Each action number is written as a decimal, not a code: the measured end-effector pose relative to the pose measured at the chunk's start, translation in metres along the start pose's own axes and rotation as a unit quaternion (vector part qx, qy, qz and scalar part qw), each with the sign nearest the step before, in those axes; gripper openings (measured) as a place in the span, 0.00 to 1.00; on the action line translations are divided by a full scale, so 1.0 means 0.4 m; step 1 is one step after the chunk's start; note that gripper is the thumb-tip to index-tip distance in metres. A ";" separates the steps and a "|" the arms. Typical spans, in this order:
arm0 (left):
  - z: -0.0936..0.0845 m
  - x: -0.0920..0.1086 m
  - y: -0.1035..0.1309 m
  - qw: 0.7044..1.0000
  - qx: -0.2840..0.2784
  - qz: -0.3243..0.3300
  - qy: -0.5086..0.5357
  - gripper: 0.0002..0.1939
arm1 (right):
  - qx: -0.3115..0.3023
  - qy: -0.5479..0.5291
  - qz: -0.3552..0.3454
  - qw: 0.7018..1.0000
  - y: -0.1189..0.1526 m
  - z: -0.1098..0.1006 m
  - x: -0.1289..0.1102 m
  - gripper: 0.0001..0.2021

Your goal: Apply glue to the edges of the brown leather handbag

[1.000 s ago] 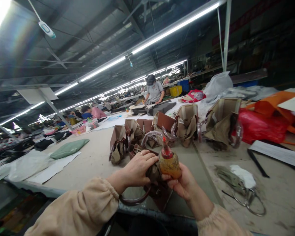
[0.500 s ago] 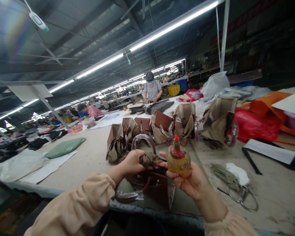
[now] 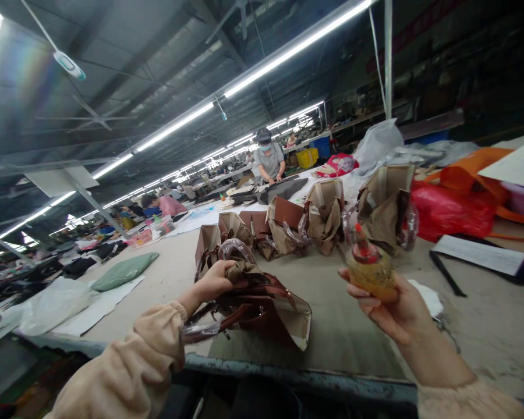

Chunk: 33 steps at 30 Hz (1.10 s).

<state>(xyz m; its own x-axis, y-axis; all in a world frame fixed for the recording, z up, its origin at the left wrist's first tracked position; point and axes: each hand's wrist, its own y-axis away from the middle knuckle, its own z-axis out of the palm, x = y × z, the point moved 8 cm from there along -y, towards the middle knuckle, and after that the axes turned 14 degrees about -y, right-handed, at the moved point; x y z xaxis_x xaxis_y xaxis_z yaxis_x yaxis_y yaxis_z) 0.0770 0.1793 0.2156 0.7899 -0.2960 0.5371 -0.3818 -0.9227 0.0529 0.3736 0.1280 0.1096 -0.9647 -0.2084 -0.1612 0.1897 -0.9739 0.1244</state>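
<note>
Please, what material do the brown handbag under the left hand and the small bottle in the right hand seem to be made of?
The brown handbag looks like smooth leather or imitation leather: a soft sheen, and it slumps. Its handles seem wrapped in clear glossy film. The bottle looks like translucent plastic, amber, smeared, with a red pointed cap; glass cannot be ruled out.

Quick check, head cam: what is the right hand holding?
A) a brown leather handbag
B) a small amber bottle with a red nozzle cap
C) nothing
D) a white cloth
B: the right hand holds up the small amber bottle with a red nozzle cap above the table, while the left hand grips the brown leather handbag.
</note>
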 end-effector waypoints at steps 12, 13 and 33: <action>0.078 0.055 0.009 0.984 0.030 0.063 -0.165 0.12 | 0.038 0.122 0.155 0.980 0.019 -0.003 0.202 0.16; 0.080 0.062 0.011 0.979 0.039 0.069 -0.190 0.12 | 0.035 0.117 0.153 0.981 0.018 0.003 0.201 0.16; 0.143 0.125 0.057 0.860 0.047 0.283 -0.423 0.29 | 0.022 -0.046 0.182 0.982 0.014 0.083 0.306 0.21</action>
<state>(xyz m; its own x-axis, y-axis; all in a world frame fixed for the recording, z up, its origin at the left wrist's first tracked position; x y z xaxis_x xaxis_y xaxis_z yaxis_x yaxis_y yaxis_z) 0.1354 0.1294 0.1955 0.5718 -0.7412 -0.3518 -0.8110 -0.5754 -0.1059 0.2507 0.1002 0.1231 -0.8470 -0.5315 -0.0094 0.5193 -0.8310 0.1993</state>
